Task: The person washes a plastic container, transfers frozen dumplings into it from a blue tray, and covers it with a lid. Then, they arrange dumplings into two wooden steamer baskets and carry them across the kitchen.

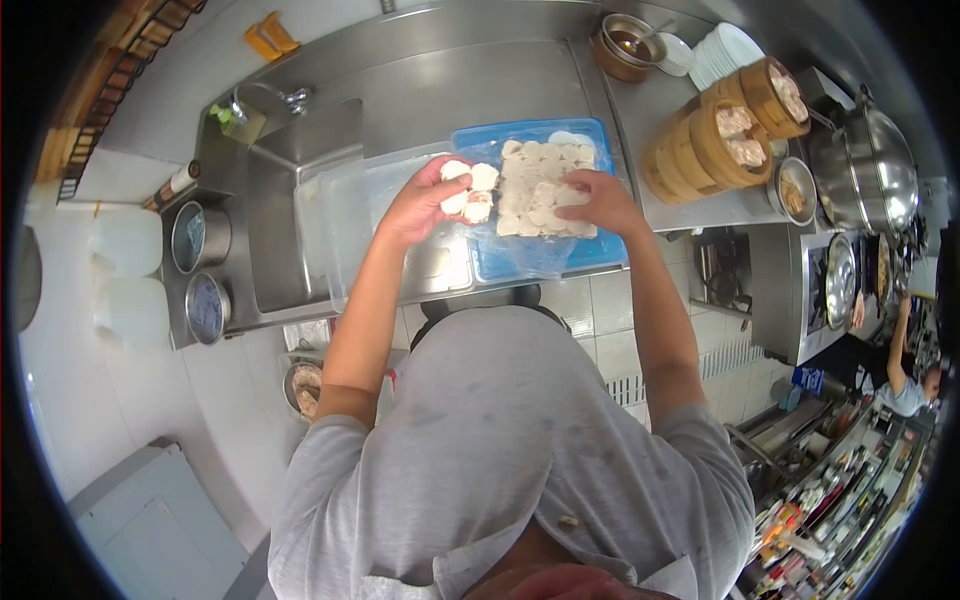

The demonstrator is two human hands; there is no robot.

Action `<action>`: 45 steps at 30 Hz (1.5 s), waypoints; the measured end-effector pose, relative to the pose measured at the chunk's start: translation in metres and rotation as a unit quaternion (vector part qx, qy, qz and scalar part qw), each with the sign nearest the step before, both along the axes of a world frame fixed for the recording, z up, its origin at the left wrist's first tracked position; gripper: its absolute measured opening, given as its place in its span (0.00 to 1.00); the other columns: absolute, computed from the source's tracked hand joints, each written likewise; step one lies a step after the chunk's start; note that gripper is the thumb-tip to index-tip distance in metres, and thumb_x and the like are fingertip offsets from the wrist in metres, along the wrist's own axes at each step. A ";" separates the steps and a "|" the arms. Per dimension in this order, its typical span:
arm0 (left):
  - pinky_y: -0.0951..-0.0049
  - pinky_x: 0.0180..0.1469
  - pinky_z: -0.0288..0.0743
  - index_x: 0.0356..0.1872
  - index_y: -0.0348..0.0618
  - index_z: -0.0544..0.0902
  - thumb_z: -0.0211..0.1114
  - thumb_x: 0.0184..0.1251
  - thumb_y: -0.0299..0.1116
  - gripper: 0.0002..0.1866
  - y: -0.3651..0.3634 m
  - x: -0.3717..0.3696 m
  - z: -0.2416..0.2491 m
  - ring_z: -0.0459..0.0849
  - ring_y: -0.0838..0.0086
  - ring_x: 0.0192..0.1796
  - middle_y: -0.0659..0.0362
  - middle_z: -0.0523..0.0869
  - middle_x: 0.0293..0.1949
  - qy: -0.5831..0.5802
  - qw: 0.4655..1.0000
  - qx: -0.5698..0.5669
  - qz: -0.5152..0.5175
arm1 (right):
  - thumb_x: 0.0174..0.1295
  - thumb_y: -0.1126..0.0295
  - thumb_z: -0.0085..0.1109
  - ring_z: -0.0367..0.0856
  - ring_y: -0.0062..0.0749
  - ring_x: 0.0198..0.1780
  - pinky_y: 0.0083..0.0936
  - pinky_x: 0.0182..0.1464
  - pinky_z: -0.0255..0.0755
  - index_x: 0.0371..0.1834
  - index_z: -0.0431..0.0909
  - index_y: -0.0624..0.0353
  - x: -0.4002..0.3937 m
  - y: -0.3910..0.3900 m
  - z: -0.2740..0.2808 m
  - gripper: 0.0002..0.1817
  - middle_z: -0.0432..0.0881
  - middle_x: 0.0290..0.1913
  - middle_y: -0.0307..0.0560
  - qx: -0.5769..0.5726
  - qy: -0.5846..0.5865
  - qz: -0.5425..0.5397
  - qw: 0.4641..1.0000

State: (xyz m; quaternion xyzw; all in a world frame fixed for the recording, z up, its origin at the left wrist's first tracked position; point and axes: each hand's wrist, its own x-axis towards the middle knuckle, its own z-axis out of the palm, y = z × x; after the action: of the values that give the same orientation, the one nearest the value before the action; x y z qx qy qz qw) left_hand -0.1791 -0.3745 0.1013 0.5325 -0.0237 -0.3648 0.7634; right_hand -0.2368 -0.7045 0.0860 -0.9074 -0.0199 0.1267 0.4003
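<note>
A cluster of several pale round dough pieces (479, 178) rests in my left hand (425, 203), whose fingers are curled round its left side. Just to the right, a larger block of joined pale dough pieces (530, 190) lies on clear plastic film over a blue lid or tray (490, 262). My right hand (600, 202) is at the right side of this block, thumb and fingers apart, with the fingertips touching its top. Whether it grips a piece is hard to tell.
A clear plastic container (335, 215) stands by the sink (275, 230) on the left. Bamboo steamers (690, 160) with filled food, bowls and stacked plates (727, 55) are on the right counter. Pots stand farther right (885, 165). Another person (902, 385) is at the far right.
</note>
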 end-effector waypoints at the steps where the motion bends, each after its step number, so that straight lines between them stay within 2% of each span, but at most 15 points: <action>1: 0.65 0.39 0.87 0.60 0.48 0.78 0.70 0.73 0.35 0.18 0.001 -0.001 0.001 0.88 0.74 0.46 0.59 0.87 0.48 -0.010 1.000 0.012 0.007 | 0.49 0.59 0.82 0.85 0.39 0.53 0.33 0.58 0.77 0.57 0.83 0.65 0.003 0.007 0.010 0.34 0.87 0.52 0.56 -0.022 -0.088 -0.014 0.996; 3: 0.70 0.37 0.84 0.59 0.48 0.78 0.70 0.73 0.35 0.17 0.006 -0.005 0.002 0.86 0.77 0.42 0.62 0.87 0.46 -0.068 0.996 0.061 0.001 | 0.51 0.59 0.82 0.85 0.36 0.54 0.33 0.57 0.78 0.60 0.82 0.63 -0.002 0.028 0.027 0.34 0.86 0.53 0.55 -0.060 -0.256 -0.044 0.964; 5: 0.77 0.33 0.78 0.57 0.48 0.79 0.70 0.73 0.35 0.16 0.004 -0.009 0.014 0.82 0.82 0.37 0.65 0.85 0.41 -0.123 0.988 0.093 -0.002 | 0.55 0.66 0.78 0.83 0.30 0.55 0.31 0.58 0.79 0.63 0.80 0.58 -0.003 0.064 0.038 0.31 0.85 0.55 0.50 0.189 -0.091 -0.045 0.977; 7: 0.78 0.33 0.78 0.57 0.47 0.79 0.70 0.73 0.36 0.16 0.007 -0.007 0.011 0.82 0.82 0.37 0.65 0.85 0.41 -0.130 0.986 0.094 -0.038 | 0.60 0.73 0.74 0.84 0.24 0.52 0.26 0.54 0.80 0.64 0.80 0.58 -0.001 0.099 0.041 0.27 0.85 0.53 0.46 0.374 0.036 -0.043 0.926; 10: 0.78 0.34 0.79 0.58 0.47 0.78 0.69 0.73 0.36 0.16 0.012 -0.010 0.012 0.82 0.83 0.38 0.65 0.85 0.42 -0.130 0.986 0.095 -0.041 | 0.60 0.73 0.75 0.86 0.23 0.45 0.21 0.48 0.81 0.61 0.80 0.64 0.011 0.125 0.030 0.25 0.87 0.48 0.45 0.396 0.090 -0.009 0.914; 11: 0.78 0.34 0.79 0.58 0.47 0.78 0.69 0.74 0.36 0.17 0.015 -0.012 0.012 0.82 0.83 0.38 0.65 0.85 0.42 -0.129 0.986 0.097 -0.033 | 0.61 0.73 0.74 0.86 0.23 0.39 0.19 0.41 0.81 0.57 0.80 0.68 0.013 0.130 0.027 0.22 0.88 0.45 0.45 0.388 0.070 -0.008 0.919; 14: 0.76 0.34 0.81 0.60 0.47 0.77 0.68 0.74 0.35 0.17 0.032 -0.015 0.002 0.83 0.82 0.39 0.63 0.85 0.44 -0.095 0.994 0.039 -0.020 | 0.60 0.71 0.76 0.84 0.20 0.38 0.19 0.35 0.77 0.54 0.82 0.65 0.017 0.138 0.033 0.21 0.88 0.40 0.43 0.417 0.111 0.001 0.902; 20: 0.72 0.36 0.84 0.59 0.46 0.76 0.68 0.75 0.36 0.17 0.058 -0.030 0.002 0.87 0.75 0.44 0.60 0.86 0.46 -0.008 0.993 -0.101 0.061 | 0.62 0.70 0.74 0.84 0.23 0.36 0.21 0.33 0.77 0.50 0.82 0.63 0.022 0.161 0.011 0.16 0.88 0.39 0.42 0.549 0.185 -0.018 0.815; 23: 0.71 0.36 0.84 0.60 0.46 0.75 0.68 0.75 0.36 0.18 0.070 -0.032 -0.008 0.88 0.73 0.45 0.60 0.86 0.47 0.006 0.985 -0.116 0.125 | 0.64 0.70 0.73 0.85 0.23 0.37 0.21 0.36 0.78 0.52 0.81 0.63 0.021 0.172 0.003 0.17 0.87 0.40 0.42 0.570 0.173 -0.030 0.803; 26: 0.71 0.36 0.85 0.62 0.46 0.74 0.67 0.75 0.36 0.19 0.083 -0.038 -0.003 0.88 0.73 0.47 0.59 0.86 0.49 -0.010 0.986 -0.078 0.146 | 0.65 0.70 0.71 0.85 0.24 0.39 0.22 0.38 0.79 0.56 0.80 0.63 0.016 0.187 0.019 0.18 0.87 0.42 0.43 0.532 0.143 -0.051 0.833; 29: 0.70 0.43 0.84 0.64 0.46 0.73 0.70 0.72 0.32 0.23 0.094 -0.043 -0.010 0.87 0.72 0.51 0.59 0.85 0.50 0.019 0.984 -0.090 0.152 | 0.65 0.73 0.71 0.86 0.25 0.42 0.23 0.41 0.79 0.59 0.78 0.64 0.020 0.188 0.010 0.20 0.87 0.45 0.44 0.539 0.206 -0.016 0.817; 32: 0.67 0.50 0.85 0.67 0.45 0.72 0.69 0.70 0.28 0.26 0.100 -0.051 -0.024 0.86 0.70 0.55 0.57 0.85 0.53 -0.001 0.983 -0.114 0.141 | 0.65 0.77 0.70 0.86 0.27 0.45 0.25 0.42 0.79 0.60 0.78 0.64 0.014 0.198 0.012 0.21 0.87 0.47 0.44 0.559 0.140 0.044 0.816; 38: 0.67 0.56 0.83 0.69 0.43 0.70 0.69 0.68 0.24 0.29 0.121 -0.078 -0.023 0.85 0.69 0.56 0.55 0.84 0.53 0.043 0.977 -0.137 0.158 | 0.63 0.80 0.70 0.87 0.28 0.48 0.25 0.44 0.80 0.60 0.78 0.66 0.016 0.215 0.007 0.21 0.87 0.49 0.45 0.549 0.105 -0.069 0.826; 44: 0.66 0.55 0.83 0.69 0.42 0.70 0.67 0.69 0.22 0.29 0.192 -0.120 -0.021 0.86 0.68 0.54 0.53 0.84 0.52 0.042 0.959 -0.136 0.247 | 0.62 0.76 0.70 0.85 0.20 0.41 0.20 0.41 0.79 0.62 0.81 0.63 0.036 0.229 -0.004 0.24 0.88 0.44 0.42 0.398 0.092 -0.055 0.911; 45: 0.65 0.49 0.85 0.70 0.45 0.70 0.67 0.68 0.21 0.29 0.203 -0.125 -0.021 0.85 0.68 0.53 0.55 0.84 0.51 0.036 0.953 -0.139 0.265 | 0.61 0.75 0.70 0.84 0.20 0.41 0.20 0.41 0.80 0.63 0.81 0.62 0.041 0.234 -0.004 0.24 0.88 0.44 0.42 0.373 0.098 -0.050 0.921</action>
State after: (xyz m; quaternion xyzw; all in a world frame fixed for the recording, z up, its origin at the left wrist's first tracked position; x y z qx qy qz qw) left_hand -0.3038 -0.1714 0.0798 0.3947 0.0959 -0.1613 0.8995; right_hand -0.1961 -0.4702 0.0822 -0.6751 0.0188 0.1787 0.7155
